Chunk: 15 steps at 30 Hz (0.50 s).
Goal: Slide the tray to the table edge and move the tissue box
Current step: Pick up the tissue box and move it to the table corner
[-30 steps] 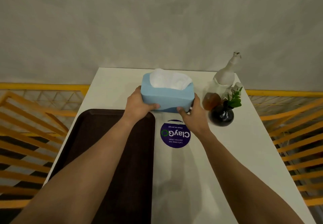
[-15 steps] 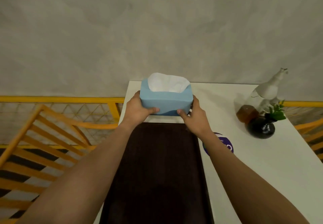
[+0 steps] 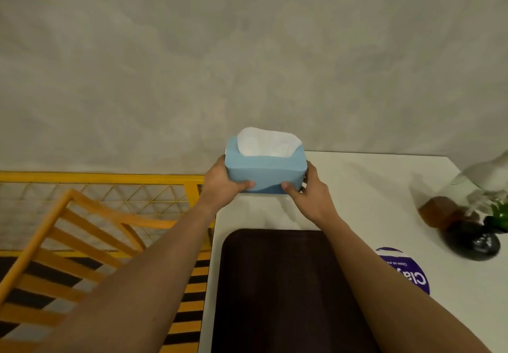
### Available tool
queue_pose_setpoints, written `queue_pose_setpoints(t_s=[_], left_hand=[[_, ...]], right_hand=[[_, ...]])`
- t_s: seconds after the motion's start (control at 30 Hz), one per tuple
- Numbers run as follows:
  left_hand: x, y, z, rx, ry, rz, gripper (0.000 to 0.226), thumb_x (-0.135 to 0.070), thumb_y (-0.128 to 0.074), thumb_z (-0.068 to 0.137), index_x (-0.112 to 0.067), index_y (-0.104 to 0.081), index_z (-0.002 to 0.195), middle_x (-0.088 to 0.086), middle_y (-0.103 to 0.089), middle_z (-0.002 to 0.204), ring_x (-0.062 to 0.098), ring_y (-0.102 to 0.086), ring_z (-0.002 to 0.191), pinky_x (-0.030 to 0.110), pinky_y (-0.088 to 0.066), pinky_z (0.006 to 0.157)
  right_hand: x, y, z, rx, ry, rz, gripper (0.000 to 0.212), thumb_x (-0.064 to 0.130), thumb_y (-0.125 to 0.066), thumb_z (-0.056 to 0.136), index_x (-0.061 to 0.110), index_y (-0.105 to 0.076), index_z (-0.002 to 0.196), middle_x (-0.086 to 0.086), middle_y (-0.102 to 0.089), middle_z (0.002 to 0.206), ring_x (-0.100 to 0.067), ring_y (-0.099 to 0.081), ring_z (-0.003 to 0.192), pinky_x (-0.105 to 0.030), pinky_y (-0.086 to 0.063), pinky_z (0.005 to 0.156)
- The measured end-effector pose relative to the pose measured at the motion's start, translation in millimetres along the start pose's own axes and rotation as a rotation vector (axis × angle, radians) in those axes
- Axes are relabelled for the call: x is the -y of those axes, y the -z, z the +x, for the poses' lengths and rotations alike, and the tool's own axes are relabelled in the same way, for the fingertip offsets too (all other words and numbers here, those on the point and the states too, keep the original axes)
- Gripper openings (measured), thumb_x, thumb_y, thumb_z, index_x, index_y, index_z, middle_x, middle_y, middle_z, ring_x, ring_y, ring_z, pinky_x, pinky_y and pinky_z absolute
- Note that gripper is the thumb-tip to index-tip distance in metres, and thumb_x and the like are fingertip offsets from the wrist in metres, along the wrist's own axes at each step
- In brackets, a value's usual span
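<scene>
Both hands are gripping the blue tissue box at the far left corner of the white surface. The left hand is wrapping around the box's left end, its thumb pressing on the near face, while the right hand is clasping the right end, thumb likewise lying across the front. A white tissue is puffing up from the opening on top of the box, just above and between the two hands. Whether the box is resting on the surface or being held slightly above it cannot be told, as the underside is hidden behind the thumbs.

Below the hands, nearer the person, the dark brown tray is lying flat on the surface, its left side running close along the surface's left edge (a narrow white strip is still showing beside it). Both forearms are reaching over it, the right one crossing its right rim. The tray and the box are sitting apart, with bare white surface between them.

To the right of the right hand, a round purple sticker with white lettering is sitting on the surface just beside the tray. Farther right, a dark round vase holding green leaves is standing near a glass bottle with amber liquid in its base. To the left of the left hand, beyond the surface's edge, a yellow railing and orange slatted frames are showing against the grey wall.
</scene>
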<state>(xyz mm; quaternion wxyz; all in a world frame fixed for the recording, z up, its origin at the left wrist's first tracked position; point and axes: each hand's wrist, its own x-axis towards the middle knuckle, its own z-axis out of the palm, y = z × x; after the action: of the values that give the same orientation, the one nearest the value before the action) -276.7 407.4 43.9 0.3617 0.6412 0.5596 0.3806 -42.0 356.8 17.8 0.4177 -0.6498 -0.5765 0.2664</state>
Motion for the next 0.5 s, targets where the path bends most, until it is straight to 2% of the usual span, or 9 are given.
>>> queue_pose_setpoints(t_s=[0.07, 0.17, 0.27, 0.5], left_hand=[[6, -3, 14, -0.004, 0.000, -0.008, 0.076, -0.030, -0.093, 0.065, -0.025, -0.052, 0.130, -0.010, -0.060, 0.112, 0.010, -0.056, 0.101, 0.009, -0.041, 0.063], [19, -10, 30, -0.005, -0.006, -0.013, 0.075, -0.028, -0.093, 0.065, -0.026, -0.052, 0.128, -0.011, -0.059, 0.111, 0.010, -0.055, 0.100, 0.006, -0.043, 0.059], [32, -16, 43, -0.004, -0.016, -0.015, 0.077, -0.027, -0.094, 0.066, -0.022, -0.052, 0.131, -0.009, -0.059, 0.113, 0.011, -0.055, 0.101, 0.002, -0.044, 0.061], [60, -23, 65, 0.005, 0.005, -0.047, 0.082, -0.025, -0.094, 0.066, -0.019, -0.050, 0.136, -0.009, -0.059, 0.119, 0.011, -0.056, 0.105, 0.007, -0.041, 0.067]], right_hand=[[-5, -5, 14, 0.003, 0.005, 0.002, 0.081, 0.052, -0.071, 0.090, 0.030, -0.027, 0.153, 0.018, -0.050, 0.128, -0.006, -0.052, 0.109, -0.004, -0.040, 0.072], [-15, -11, 31, 0.020, -0.007, 0.008, 0.082, 0.054, -0.070, 0.089, 0.030, -0.026, 0.154, 0.017, -0.051, 0.130, -0.008, -0.053, 0.111, -0.007, -0.040, 0.077], [-27, -19, 45, 0.037, -0.020, 0.008, 0.083, 0.055, -0.070, 0.089, 0.029, -0.026, 0.155, 0.015, -0.052, 0.133, -0.008, -0.053, 0.112, -0.006, -0.040, 0.076], [-47, -41, 64, 0.045, -0.035, 0.047, 0.083, 0.056, -0.071, 0.087, 0.033, -0.027, 0.153, 0.019, -0.053, 0.130, -0.009, -0.055, 0.113, -0.015, -0.044, 0.084]])
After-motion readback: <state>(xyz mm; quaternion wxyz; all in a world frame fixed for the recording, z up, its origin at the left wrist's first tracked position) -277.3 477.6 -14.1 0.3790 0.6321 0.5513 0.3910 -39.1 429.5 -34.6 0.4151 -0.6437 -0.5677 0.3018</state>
